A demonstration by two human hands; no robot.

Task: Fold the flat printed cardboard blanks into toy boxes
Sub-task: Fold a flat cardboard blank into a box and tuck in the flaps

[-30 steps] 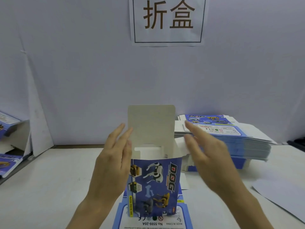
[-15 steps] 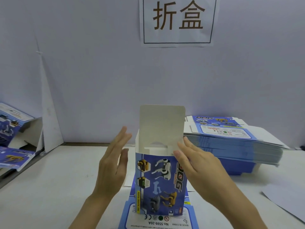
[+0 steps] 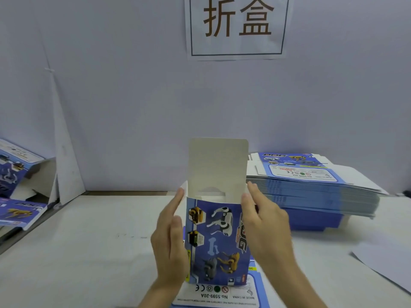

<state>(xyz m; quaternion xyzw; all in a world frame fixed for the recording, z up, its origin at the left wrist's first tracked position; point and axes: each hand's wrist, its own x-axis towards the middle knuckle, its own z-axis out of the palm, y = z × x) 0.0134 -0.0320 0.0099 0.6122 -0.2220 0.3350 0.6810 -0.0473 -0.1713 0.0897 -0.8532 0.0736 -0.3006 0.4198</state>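
A blue toy box (image 3: 216, 238) printed with robot dogs stands upright on the table in front of me, its top open and its grey lid flap (image 3: 218, 165) sticking straight up. My left hand (image 3: 170, 238) lies flat against the box's left side with straight fingers. My right hand (image 3: 263, 225) presses against the right side, fingertips at the top edge. Under the box lies a flat printed blank (image 3: 222, 295). A tall stack of flat blanks (image 3: 311, 185) sits at the right rear.
Finished blue boxes (image 3: 15, 192) lie at the far left beside a white folded card (image 3: 64, 170). A white sheet (image 3: 387, 263) lies at the right on the white table (image 3: 89, 252). A purple wall with a paper sign (image 3: 236, 27) stands behind.
Both hands have closed in from beside the box and now touch its two sides. The view has shifted left, so the box sits more to the right.
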